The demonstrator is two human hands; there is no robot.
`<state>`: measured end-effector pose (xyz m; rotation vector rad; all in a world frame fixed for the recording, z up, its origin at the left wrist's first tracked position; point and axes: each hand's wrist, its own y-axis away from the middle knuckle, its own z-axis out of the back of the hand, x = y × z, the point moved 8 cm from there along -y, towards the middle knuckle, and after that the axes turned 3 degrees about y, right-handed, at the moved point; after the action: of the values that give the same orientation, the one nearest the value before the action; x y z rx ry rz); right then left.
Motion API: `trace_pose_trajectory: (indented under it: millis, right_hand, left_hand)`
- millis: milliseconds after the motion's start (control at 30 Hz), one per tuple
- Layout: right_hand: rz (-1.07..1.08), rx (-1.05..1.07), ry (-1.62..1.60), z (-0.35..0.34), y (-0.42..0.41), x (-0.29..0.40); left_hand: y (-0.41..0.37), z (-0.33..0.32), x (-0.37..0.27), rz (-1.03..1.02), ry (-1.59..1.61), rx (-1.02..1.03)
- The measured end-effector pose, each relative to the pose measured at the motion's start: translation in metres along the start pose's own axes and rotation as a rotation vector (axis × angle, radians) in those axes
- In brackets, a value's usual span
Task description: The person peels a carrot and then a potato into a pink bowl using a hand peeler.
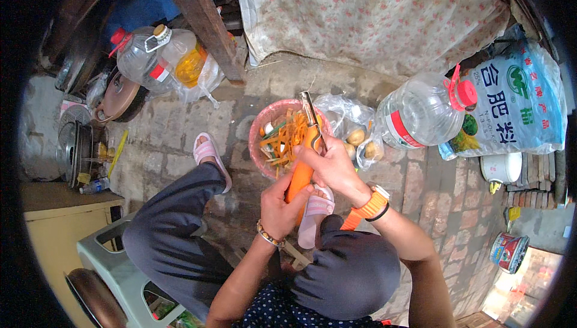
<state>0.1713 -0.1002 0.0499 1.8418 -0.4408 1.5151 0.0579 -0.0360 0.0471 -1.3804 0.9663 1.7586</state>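
Note:
My left hand (281,204) is closed around the lower part of an orange carrot (299,180). In my right hand (336,163) is a peeler (310,110) with a metal head and an orange handle, lying along the upper part of the carrot. Both are held above the near right side of a pink plastic basin (256,136). Long orange peelings (284,141) and some green and whitish scraps lie in the basin. Just right of it, a clear plastic bag (347,114) holds several potatoes (355,137).
A large clear water jug (417,111) stands on the brick floor at the right, beside a blue and white printed sack (514,98). More large bottles (148,62) stand at the upper left by a wooden post (203,21). A grey-green plastic stool (101,256) is at the lower left.

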Motion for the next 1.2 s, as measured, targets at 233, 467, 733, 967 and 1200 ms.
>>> trace_pose_trajectory:
  millis: [233, 467, 733, 967, 1200]
  right_hand:
    - [-0.123, 0.036, -0.126, -0.005, -0.008, -0.011]
    - [-0.114, 0.025, -0.259, -0.008, -0.013, -0.008]
    - [-0.193, 0.084, -0.342, -0.008, -0.018, -0.007]
    - [-0.287, 0.101, -0.345, 0.037, -0.013, -0.029]
    - [-0.068, 0.203, 0.095, 0.001, -0.024, 0.014]
  left_hand:
    - [-0.001, 0.009, -0.01, -0.235, -0.157, -0.065]
    - [-0.005, 0.015, -0.021, -0.403, -0.207, -0.085]
    - [-0.011, 0.017, -0.033, -0.51, -0.288, -0.04]
    - [-0.047, 0.017, -0.013, -0.06, 0.166, -0.013]
    - [-0.038, 0.017, 0.016, 0.214, 0.803, 0.152]
